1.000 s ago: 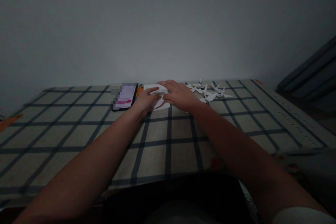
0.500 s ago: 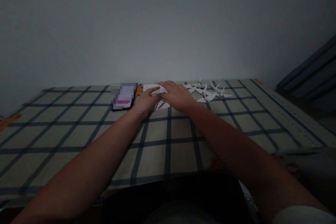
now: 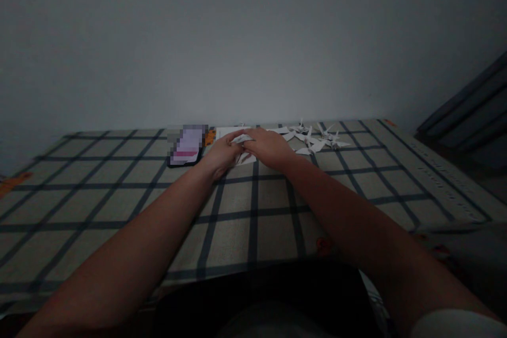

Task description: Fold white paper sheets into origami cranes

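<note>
My left hand [image 3: 223,154] and my right hand [image 3: 271,148] meet near the far side of the table. Between them is a small folded piece of white paper [image 3: 242,139], pinched by the fingers of both hands and partly covered by them. Under and behind the hands lie flat white sheets [image 3: 229,131], whose extent the hands hide in part. Just right of my right hand several white paper cranes [image 3: 312,140] rest in a cluster.
A phone [image 3: 189,145] with a blurred screen lies left of my left hand. A checked cloth [image 3: 233,232] covers the table. Behind the table rises a plain wall [image 3: 253,37], with dark striped fabric [image 3: 471,100] at the far right.
My right hand has come slightly lower and its fingers have drawn in over the folded paper. The left fingers shifted a little; phone and cranes stayed put.
</note>
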`<state>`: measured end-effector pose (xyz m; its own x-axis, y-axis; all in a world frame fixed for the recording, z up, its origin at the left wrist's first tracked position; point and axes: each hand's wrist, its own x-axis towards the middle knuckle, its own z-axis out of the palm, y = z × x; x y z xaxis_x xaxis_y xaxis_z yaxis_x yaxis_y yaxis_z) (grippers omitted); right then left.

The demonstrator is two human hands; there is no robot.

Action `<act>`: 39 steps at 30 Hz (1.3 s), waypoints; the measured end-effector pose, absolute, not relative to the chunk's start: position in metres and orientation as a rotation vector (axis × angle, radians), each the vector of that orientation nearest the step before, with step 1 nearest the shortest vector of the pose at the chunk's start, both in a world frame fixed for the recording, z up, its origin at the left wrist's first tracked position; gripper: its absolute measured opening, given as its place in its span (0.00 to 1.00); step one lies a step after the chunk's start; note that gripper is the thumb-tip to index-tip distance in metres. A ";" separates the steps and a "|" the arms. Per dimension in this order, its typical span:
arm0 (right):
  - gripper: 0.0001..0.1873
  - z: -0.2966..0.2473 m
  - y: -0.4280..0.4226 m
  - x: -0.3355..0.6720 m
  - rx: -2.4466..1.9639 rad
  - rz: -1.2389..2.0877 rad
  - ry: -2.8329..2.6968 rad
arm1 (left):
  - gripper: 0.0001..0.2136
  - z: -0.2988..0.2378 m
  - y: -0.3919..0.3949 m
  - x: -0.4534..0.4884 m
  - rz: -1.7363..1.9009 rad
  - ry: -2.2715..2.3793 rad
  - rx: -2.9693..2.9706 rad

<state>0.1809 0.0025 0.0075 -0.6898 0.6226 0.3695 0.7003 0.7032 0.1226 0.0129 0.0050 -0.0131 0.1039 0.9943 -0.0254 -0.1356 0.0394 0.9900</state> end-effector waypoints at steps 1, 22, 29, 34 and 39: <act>0.14 0.009 0.002 0.181 -1.042 -0.376 -2.636 | 0.34 -0.010 0.003 0.015 1.167 1.032 1.092; 0.14 0.011 0.002 0.183 -1.011 -0.297 -2.589 | 0.39 -0.005 -0.002 0.014 1.101 0.910 1.039; 0.20 0.009 0.006 0.190 -0.793 -0.049 -2.324 | 0.31 0.004 0.000 0.010 1.161 0.927 0.878; 0.29 0.001 0.019 0.195 -0.858 0.371 -1.997 | 0.25 0.006 0.002 0.010 1.159 0.838 0.844; 0.28 -0.009 0.027 0.194 -0.926 0.766 -1.927 | 0.31 0.009 -0.002 0.013 1.147 0.890 0.860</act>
<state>0.1940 0.0266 -0.0089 -0.3706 0.8269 0.4231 0.3110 0.5397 -0.7823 0.0131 -0.0024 0.0088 0.1735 0.9752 -0.1372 -0.3754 0.1943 0.9063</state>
